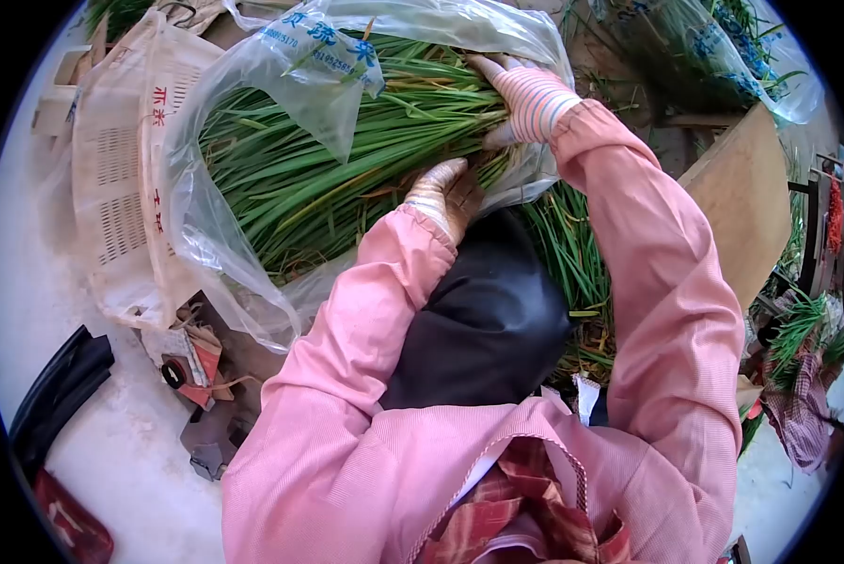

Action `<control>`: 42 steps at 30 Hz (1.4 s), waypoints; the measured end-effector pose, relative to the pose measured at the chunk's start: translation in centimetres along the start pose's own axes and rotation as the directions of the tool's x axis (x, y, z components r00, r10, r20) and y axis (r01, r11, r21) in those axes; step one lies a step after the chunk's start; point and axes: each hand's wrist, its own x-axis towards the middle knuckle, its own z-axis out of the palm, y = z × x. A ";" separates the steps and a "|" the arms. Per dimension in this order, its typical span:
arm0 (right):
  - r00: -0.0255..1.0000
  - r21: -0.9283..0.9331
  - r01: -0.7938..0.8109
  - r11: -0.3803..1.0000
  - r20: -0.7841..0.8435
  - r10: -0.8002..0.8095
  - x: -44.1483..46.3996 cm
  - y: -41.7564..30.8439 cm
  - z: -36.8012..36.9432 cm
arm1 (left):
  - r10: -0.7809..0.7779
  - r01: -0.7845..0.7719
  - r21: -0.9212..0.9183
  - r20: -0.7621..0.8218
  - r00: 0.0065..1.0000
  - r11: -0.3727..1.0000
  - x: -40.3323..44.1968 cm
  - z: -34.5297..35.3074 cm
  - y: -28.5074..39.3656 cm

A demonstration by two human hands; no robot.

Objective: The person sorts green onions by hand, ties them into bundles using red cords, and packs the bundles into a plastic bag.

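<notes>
A large heap of long green chives [347,155], some leaf ends yellowed, lies inside a clear plastic bag [191,202] with blue printing. My right hand [535,101], in a striped knit glove, spans the stalk ends at the right of the heap, fingers on the far side and thumb on the near side. Against the near edge of the same stalks, my left hand [441,195] is curled in a soiled glove. Part of its fingers is hidden. Both hands hold the chives at the bag's mouth, above a black-covered knee [488,320].
A pale plastic basket [116,188] with red writing stands left of the bag. More chives [567,244] lie under my right arm. A wooden board [741,202] leans at right. Another filled bag [694,47] is at the upper right; a dark folded item [60,395] lies lower left.
</notes>
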 end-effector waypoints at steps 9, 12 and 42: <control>0.977 0.070 -0.138 0.988 0.173 0.124 1.9 -1.2 0.1 | 0.057 0.021 -0.463 0.155 0.986 0.886 1.8 2.1 -0.2; 0.967 0.108 -0.064 0.992 0.253 0.035 2.5 -1.9 -2.6 | 0.072 0.047 -0.416 0.264 0.962 0.908 -0.6 2.0 1.0; 0.998 0.092 -0.033 0.995 0.053 0.028 1.9 -3.8 0.8 | 0.406 -0.126 -0.490 0.521 0.751 0.863 -2.7 -1.7 0.3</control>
